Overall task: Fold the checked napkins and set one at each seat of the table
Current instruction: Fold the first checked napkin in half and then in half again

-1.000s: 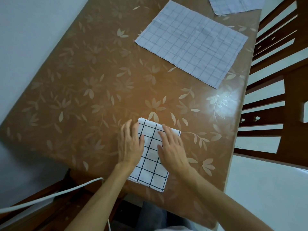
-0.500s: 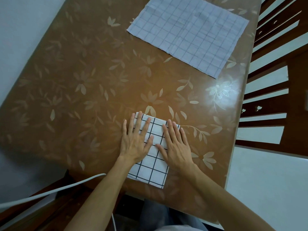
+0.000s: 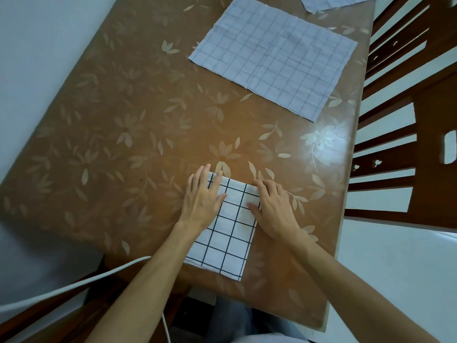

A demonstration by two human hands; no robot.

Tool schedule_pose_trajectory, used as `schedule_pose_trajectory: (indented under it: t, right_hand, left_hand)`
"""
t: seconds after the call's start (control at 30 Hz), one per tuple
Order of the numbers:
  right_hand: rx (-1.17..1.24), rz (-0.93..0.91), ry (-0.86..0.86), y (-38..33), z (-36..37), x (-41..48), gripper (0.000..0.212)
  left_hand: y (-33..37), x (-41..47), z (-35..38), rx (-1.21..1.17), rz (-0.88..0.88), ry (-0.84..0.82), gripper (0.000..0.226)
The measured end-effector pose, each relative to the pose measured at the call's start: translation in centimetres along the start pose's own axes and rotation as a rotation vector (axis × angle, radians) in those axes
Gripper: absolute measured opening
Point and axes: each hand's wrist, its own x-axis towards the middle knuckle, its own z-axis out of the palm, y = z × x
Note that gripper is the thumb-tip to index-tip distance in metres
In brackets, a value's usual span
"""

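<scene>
A folded white napkin with dark checks (image 3: 228, 233) lies near the front edge of the brown flowered table (image 3: 118, 134). My left hand (image 3: 201, 198) rests flat on its far left corner, fingers spread. My right hand (image 3: 274, 209) lies flat on its right edge, fingers together near the far right corner. Neither hand grips the cloth. A larger unfolded pale napkin with thin checks (image 3: 274, 53) lies spread out at the far right of the table. A corner of another pale napkin (image 3: 331, 2) shows at the top edge.
A dark wooden chair (image 3: 415, 115) stands against the table's right side. A white cable (image 3: 74, 283) runs across the lower left, over another wooden chair (image 3: 61, 315). The floor is pale on both sides.
Both hands have slid outward and toward the napkin's far corners, uncovering its middle. The view has tilted so the pale napkin sits a little lower.
</scene>
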Motion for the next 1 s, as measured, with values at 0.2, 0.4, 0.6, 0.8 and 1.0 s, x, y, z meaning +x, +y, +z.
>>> schedule_pose_trajectory:
  t: [0.2,0.4,0.6,0.8,1.0]
  right_hand:
    - [-0.041,0.055,-0.213,-0.3,-2.6,3.4,0.055]
    - [0.052,0.101,-0.257,-0.6,-2.8,4.2,0.020]
    - [0.112,0.017,-0.149,-0.3,-3.5,4.1,0.023]
    - [0.428,0.062,0.014,-1.3,-5.6,4.9,0.032]
    - [0.634,0.185,-0.219,-2.2,-5.9,3.9,0.052]
  left_hand:
    - [0.4,3.5,-2.7,-0.102,0.075,-0.077,0.046]
    - [1.4,5.7,-4.2,0.031,0.060,-0.254,0.022]
    - [0.4,4.2,-5.9,-0.170,0.044,-0.205,0.009]
    - [-1.3,2.2,-7.9,-0.368,-0.043,-0.021,0.011]
    - [-2.0,0.3,-9.2,-0.543,-0.115,0.037,0.016]
